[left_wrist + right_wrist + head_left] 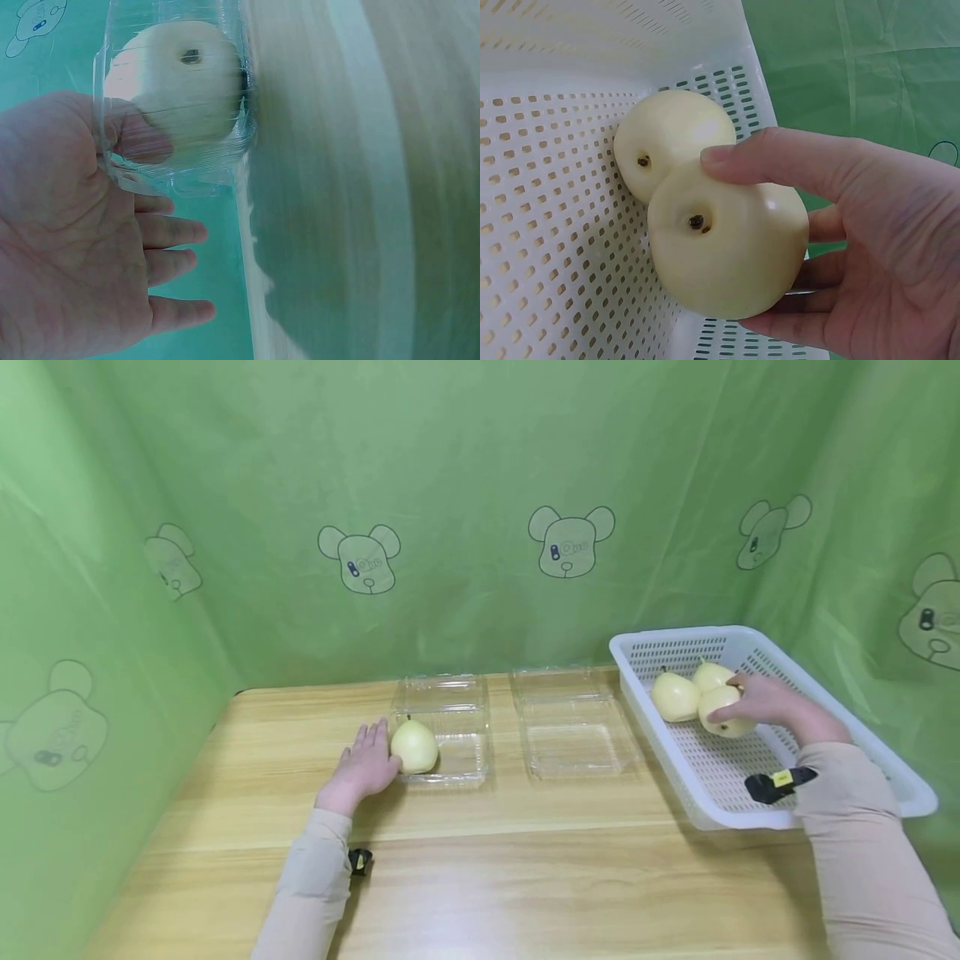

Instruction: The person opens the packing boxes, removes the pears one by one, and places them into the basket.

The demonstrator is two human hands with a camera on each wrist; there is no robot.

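Observation:
In the head view, a pale yellow pear (pixel 415 747) sits in the left clear plastic clamshell box (pixel 467 766), whose lid stands open at the back. My left hand (pixel 363 771) is at that box's left side, fingers straight. The left wrist view shows its thumb (pixel 142 139) at the box wall, beside the pear; whether it touches the fruit I cannot tell. At the right, my right hand (pixel 772 702) grips a pear (pixel 727 247) between thumb and fingers inside the white basket (pixel 667 760). Two more pears (pixel 675 697) lie against it there.
A second clear box (pixel 573 747), with its lid open, stands between the left box and the basket. All rest on a wooden table (pixel 480 877). Green curtains (pixel 465 452) with bear-head prints enclose the back and both sides.

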